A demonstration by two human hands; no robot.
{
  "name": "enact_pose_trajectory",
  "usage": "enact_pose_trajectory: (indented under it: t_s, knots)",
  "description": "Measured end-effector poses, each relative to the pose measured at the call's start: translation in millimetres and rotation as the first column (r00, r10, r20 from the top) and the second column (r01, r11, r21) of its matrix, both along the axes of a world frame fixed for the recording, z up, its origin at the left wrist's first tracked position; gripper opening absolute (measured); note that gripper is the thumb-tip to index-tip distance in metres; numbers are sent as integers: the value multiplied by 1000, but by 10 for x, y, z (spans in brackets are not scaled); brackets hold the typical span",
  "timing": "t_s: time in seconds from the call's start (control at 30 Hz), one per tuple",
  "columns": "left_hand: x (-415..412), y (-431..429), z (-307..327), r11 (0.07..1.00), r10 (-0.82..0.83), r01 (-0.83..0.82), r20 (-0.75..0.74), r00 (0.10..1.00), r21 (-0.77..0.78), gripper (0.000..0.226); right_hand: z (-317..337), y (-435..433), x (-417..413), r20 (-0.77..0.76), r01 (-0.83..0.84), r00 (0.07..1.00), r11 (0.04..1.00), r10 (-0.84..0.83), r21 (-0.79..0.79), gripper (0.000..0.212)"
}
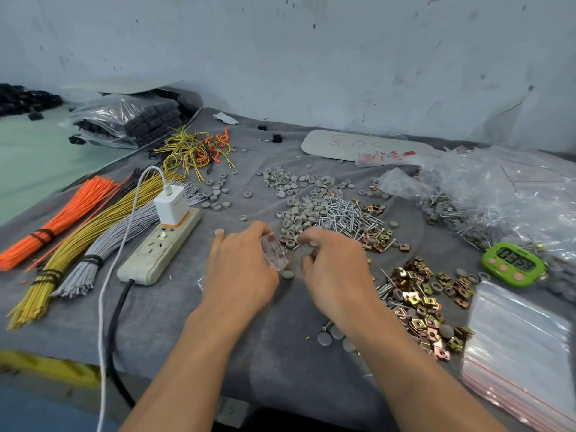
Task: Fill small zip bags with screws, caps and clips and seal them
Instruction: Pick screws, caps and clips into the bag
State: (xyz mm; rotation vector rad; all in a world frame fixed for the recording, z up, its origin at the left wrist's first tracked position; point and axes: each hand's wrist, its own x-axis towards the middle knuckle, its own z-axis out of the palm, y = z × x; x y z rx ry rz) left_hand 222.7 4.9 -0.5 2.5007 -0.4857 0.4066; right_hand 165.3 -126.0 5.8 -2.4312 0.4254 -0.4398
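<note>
Now my left hand (240, 269) pinches the small zip bag (274, 252) at centre frame, its mouth turned rightward. Just right of it my right hand (336, 266), nearer the grey caps (296, 227), curls down over them; whether it grips one I cannot tell.

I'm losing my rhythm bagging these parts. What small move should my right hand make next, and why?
Probably pinch a grey cap from the cap pile and drop it into the bag. Your left hand holds the bag beside the right hand, whose fingertips reach the pile's edge.
</note>
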Motion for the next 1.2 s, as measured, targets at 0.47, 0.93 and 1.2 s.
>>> enact_pose_trajectory:
  t_s: [0.47,0.93,1.2]
  knots:
    - [-60,-94,39,964,-235,207,-166,958,-169,19,0,78,117,360,-123,925,800,-123,588,32]
    - [-10,-44,68,923,-165,98,-154,974,-373,19,47,-171,53,65,-36,998,749,-9,661,22]
    - [-86,-42,118,880,-256,172,-136,957,-443,25,111,-117,-15,167,-135,984,862,59,489,19]
